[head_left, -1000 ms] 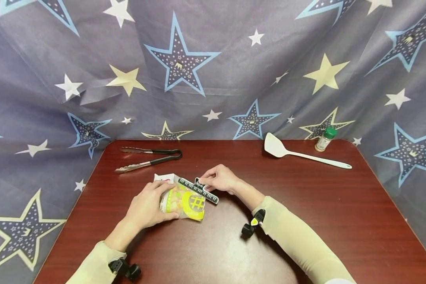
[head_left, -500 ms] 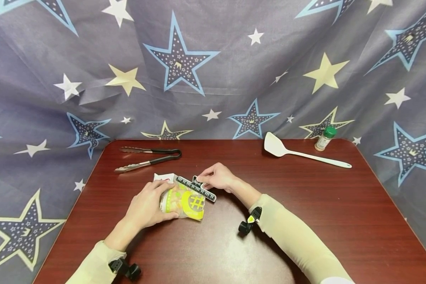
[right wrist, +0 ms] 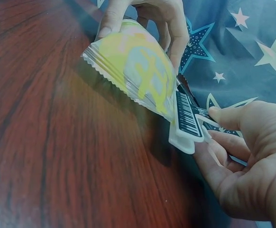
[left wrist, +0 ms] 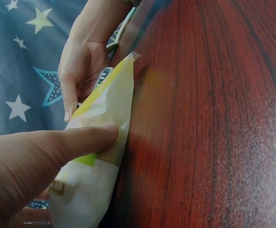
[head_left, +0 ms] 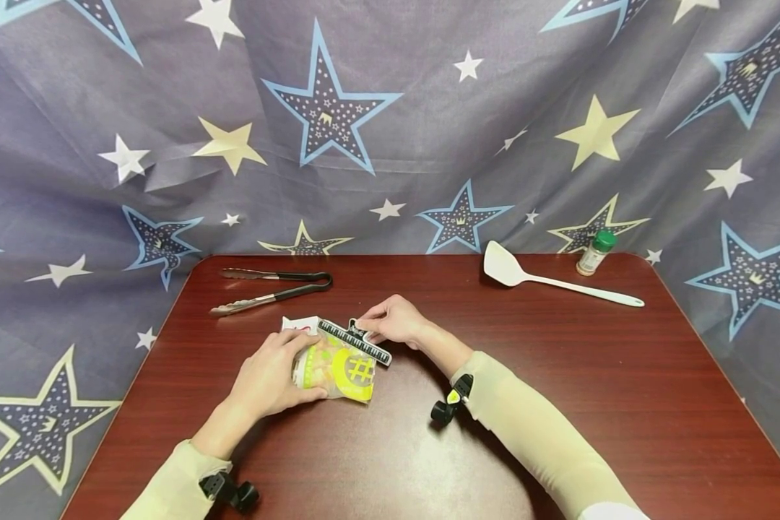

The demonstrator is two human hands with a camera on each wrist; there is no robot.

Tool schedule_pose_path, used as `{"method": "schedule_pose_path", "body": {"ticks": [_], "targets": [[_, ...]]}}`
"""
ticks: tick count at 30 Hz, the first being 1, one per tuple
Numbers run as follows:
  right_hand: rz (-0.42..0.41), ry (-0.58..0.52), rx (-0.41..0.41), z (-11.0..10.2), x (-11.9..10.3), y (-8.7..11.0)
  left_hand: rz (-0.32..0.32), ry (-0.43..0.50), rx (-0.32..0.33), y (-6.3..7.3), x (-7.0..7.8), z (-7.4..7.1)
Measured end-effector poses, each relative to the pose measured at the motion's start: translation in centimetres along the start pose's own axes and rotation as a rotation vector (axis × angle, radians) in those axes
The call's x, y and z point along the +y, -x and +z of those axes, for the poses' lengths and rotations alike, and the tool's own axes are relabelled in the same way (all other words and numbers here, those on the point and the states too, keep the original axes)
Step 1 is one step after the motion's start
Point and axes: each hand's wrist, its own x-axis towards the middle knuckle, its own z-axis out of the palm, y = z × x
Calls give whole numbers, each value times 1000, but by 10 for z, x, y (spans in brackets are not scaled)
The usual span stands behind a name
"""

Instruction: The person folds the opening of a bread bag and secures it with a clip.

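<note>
My left hand grips a yellow and white plastic food bag from its left side, thumb on the near face, as the left wrist view shows with the thumb across the bag. A long bag clip with a piano-key pattern lies along the bag's far right edge. My right hand pinches the clip's handle between thumb and fingers. In the right wrist view the two bars of the clip stand apart at the near end, right at the bag's edge.
Black-handled metal tongs lie at the back left of the dark red wooden table. A white spatula lies at the back right, near a green-capped seasoning bottle. A star-patterned cloth hangs behind the table.
The right hand and the clip have shifted a little left and away from the body, further over the bag's edge. The left hand and bag have stayed in place.
</note>
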Motion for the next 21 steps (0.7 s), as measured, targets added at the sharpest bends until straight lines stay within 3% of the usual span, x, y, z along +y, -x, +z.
{"method": "schedule_pose_path", "body": {"ticks": [21], "targets": [[2,-3,6,5,-6,-4,-3,-3,-8,0,0,0]]}}
